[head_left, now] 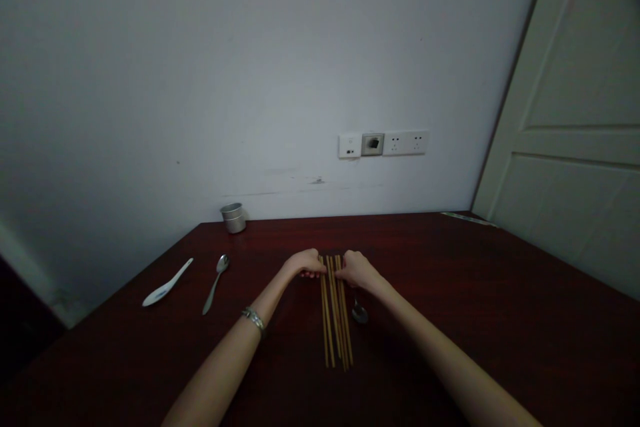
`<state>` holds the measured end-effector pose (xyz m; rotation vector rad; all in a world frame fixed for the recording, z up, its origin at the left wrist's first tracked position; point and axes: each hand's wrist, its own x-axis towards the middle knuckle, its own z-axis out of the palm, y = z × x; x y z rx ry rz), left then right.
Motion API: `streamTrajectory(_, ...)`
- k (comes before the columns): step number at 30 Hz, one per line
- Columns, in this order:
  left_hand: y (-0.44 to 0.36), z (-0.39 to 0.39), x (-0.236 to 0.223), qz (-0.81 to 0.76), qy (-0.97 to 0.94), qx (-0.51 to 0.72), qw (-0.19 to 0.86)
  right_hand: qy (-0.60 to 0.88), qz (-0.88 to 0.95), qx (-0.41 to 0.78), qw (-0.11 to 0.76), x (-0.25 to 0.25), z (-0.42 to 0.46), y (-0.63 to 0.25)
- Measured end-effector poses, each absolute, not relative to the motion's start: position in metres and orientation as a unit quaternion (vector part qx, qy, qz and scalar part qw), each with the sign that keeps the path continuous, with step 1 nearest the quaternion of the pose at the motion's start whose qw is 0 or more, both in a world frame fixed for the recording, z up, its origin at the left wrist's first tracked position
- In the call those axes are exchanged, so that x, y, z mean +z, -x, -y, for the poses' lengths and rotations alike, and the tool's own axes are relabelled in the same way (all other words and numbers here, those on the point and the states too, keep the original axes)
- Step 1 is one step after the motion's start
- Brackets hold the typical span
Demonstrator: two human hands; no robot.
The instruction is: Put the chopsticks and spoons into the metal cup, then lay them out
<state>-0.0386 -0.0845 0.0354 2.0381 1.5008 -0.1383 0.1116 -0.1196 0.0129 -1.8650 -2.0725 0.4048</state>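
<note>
Several wooden chopsticks (334, 320) lie side by side on the dark red table, pointing away from me, their near ends slightly uneven. My left hand (309, 262) is closed at the far end of the leftmost ones, its thumb against them. On the opposite side, my right hand (356, 269) has its fingers pinched at the far ends of the right-hand sticks. Just below my right hand lies a metal spoon (359, 313); its bowl shows, while most of its handle is hidden by the hand.
To the left lie a white ceramic spoon (167, 285) and another metal spoon (216, 285). A metal cup (233, 218) stands at the table's back left corner. The wall (280, 93) with sockets (406, 143) rises behind the table (430, 247); a pale door (575, 113) stands right.
</note>
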Motion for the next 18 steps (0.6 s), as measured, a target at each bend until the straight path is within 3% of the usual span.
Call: streamTrajectory(18, 0.0398, 0.0832, 0.0339, -0.569, -0.764, -0.054, 0.298, 0.641, 0.725, 0.182, 0.173, 0.0157, 0.1172, -0.1135)
